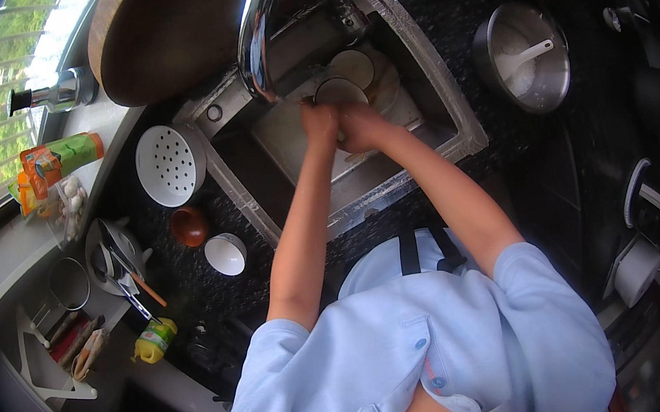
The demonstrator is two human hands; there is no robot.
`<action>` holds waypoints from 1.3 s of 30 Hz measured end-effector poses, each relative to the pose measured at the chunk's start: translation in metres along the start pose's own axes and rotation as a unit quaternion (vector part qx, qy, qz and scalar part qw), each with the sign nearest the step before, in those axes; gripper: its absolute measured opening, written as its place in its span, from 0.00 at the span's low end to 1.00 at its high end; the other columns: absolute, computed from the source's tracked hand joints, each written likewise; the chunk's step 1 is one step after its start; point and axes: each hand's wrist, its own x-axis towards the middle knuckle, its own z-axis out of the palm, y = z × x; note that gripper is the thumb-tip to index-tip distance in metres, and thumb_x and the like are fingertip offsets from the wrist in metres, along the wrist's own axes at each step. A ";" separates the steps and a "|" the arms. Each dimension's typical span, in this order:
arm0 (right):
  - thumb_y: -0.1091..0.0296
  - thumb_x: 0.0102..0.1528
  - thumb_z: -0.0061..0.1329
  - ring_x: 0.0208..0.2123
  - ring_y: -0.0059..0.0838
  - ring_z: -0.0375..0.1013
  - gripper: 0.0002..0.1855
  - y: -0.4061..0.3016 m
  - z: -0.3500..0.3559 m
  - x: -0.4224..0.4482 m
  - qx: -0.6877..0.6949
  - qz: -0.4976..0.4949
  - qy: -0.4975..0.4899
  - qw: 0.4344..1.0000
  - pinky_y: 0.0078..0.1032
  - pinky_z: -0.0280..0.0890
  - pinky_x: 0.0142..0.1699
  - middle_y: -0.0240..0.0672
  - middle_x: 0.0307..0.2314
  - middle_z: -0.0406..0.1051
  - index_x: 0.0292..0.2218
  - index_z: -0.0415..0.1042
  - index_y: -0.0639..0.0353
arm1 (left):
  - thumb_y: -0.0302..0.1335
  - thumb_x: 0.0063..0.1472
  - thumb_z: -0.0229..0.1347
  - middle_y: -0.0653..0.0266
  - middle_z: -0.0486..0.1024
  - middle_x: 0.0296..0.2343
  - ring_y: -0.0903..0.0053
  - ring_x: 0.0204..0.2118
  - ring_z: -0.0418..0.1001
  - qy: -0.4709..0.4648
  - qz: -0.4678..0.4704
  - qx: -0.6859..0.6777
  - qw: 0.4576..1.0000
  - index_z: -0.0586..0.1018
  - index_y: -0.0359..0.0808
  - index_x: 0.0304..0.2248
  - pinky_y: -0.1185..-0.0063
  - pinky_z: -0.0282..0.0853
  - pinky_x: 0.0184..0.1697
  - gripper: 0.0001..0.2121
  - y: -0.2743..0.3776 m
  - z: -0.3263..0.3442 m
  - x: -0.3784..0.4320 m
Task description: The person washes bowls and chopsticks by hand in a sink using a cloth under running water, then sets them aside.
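Both of my hands are over the stainless steel sink (368, 212), below the curved chrome faucet (255, 53). My left hand (320, 123) and my right hand (362, 127) meet at the near side of a round bowl (339, 89) and grip it together. Fingers hide the bowl's lower part. Just beyond it, a pale bowl (353, 68) sits in the sink, beside what looks like a plate (388, 87). Strips of silvery tape line the sink's edge.
On the dark speckled counter left of the sink stand a white colander (171, 165), a brown bowl (189, 226) and a white bowl (226, 255). A steel pot (484, 57) with a white rice paddle (526, 55) is at right. A large round wooden board (170, 39) leans behind.
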 end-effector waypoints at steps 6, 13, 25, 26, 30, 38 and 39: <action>0.70 0.36 0.51 0.38 0.46 0.67 0.21 0.006 -0.001 -0.005 -0.001 -0.005 -0.051 0.999 0.36 0.63 0.41 0.47 0.33 0.68 0.36 0.67 0.62 | 0.33 0.56 0.46 0.47 0.70 0.35 0.61 0.36 0.71 -0.262 -0.081 0.105 0.956 0.68 0.27 0.40 0.70 0.68 0.33 0.17 0.064 -0.034 0.015; 0.74 0.34 0.48 0.37 0.48 0.67 0.19 0.020 0.006 0.045 -0.013 -0.217 -0.089 0.972 0.38 0.63 0.39 0.46 0.30 0.69 0.33 0.64 0.63 | 0.36 0.61 0.43 0.45 0.64 0.44 0.62 0.49 0.63 0.039 -0.051 -0.152 0.986 0.64 0.26 0.46 0.75 0.56 0.51 0.20 0.026 -0.092 -0.124; 0.66 0.36 0.52 0.37 0.44 0.68 0.25 0.024 0.000 0.099 -0.090 -0.236 -0.137 0.958 0.34 0.63 0.39 0.48 0.32 0.67 0.37 0.62 0.61 | 0.25 0.61 0.41 0.59 0.72 0.34 0.75 0.37 0.72 0.006 -0.134 -0.338 0.931 0.68 0.32 0.36 0.80 0.67 0.39 0.07 0.004 -0.136 -0.212; 0.65 0.36 0.52 0.38 0.44 0.68 0.25 0.030 0.001 0.097 -0.093 -0.241 -0.125 0.958 0.34 0.63 0.40 0.48 0.33 0.67 0.38 0.62 0.62 | 0.25 0.61 0.41 0.59 0.72 0.35 0.75 0.37 0.72 -0.003 -0.114 -0.342 0.933 0.68 0.32 0.36 0.80 0.67 0.39 0.07 0.011 -0.133 -0.204; 0.66 0.37 0.51 0.40 0.46 0.67 0.25 0.008 -0.014 0.063 -0.083 -0.192 -0.173 0.962 0.35 0.63 0.42 0.49 0.35 0.67 0.38 0.61 0.62 | 0.27 0.61 0.42 0.61 0.71 0.36 0.74 0.38 0.71 -0.014 -0.093 -0.352 0.931 0.66 0.34 0.37 0.78 0.68 0.37 0.08 0.034 -0.119 -0.167; 0.70 0.36 0.49 0.39 0.47 0.66 0.24 0.040 -0.001 -0.010 -0.066 -0.233 -0.172 0.955 0.37 0.62 0.43 0.48 0.34 0.67 0.39 0.62 0.62 | 0.42 0.54 0.50 0.55 0.67 0.39 0.58 0.42 0.66 -0.164 -0.267 -0.229 0.922 0.63 0.33 0.45 0.59 0.67 0.33 0.25 0.096 -0.076 -0.063; 0.70 0.36 0.50 0.39 0.47 0.66 0.24 0.043 0.004 -0.015 -0.080 -0.230 -0.170 0.955 0.37 0.62 0.43 0.48 0.34 0.67 0.39 0.62 0.62 | 0.43 0.54 0.50 0.54 0.67 0.39 0.56 0.42 0.66 -0.188 -0.261 -0.185 0.929 0.64 0.32 0.44 0.58 0.67 0.32 0.25 0.090 -0.066 -0.049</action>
